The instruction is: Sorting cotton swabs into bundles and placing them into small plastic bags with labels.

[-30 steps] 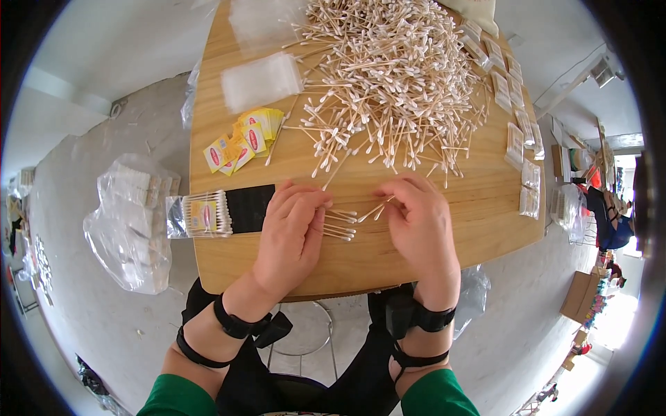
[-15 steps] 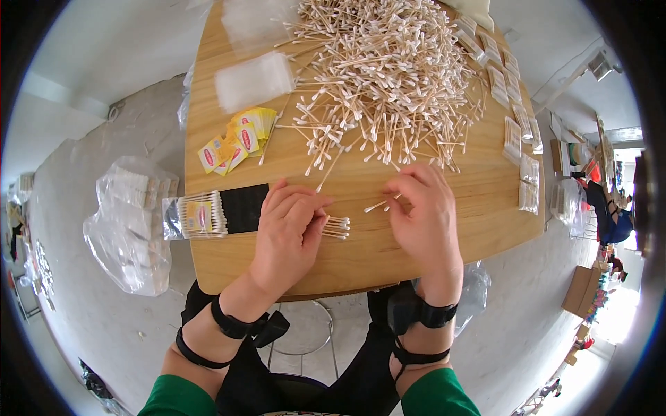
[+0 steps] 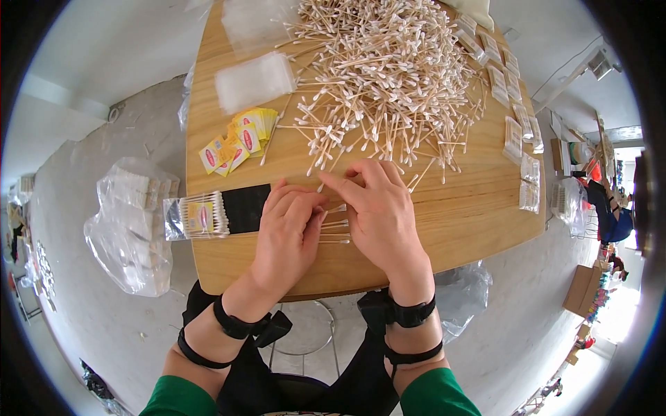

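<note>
My left hand [image 3: 286, 225] is closed over a small row of cotton swabs [image 3: 336, 224] low on the table; their white tips stick out to its right. My right hand [image 3: 378, 211] is close beside them, index finger stretched toward a loose swab [image 3: 321, 186]. Its thumb side meets the swab tips, and what lies under its fingers is partly hidden. Left of my left hand is a black strip [image 3: 248, 208], next to a clear packet [image 3: 201, 216] filled with swabs and a yellow card. The large heap of loose cotton swabs [image 3: 388, 76] spreads beyond both hands.
Yellow cards [image 3: 239, 142] are fanned out at the left, below a stack of clear bags [image 3: 255, 82]. Filled packets [image 3: 529, 182] line the right table edge. A plastic bag of packets [image 3: 135, 229] is off the left edge; a stool [image 3: 305, 333] shows below.
My right hand has moved left with its swabs, from the bare tabletop to beside my left hand. The left hand has stayed almost in place.
</note>
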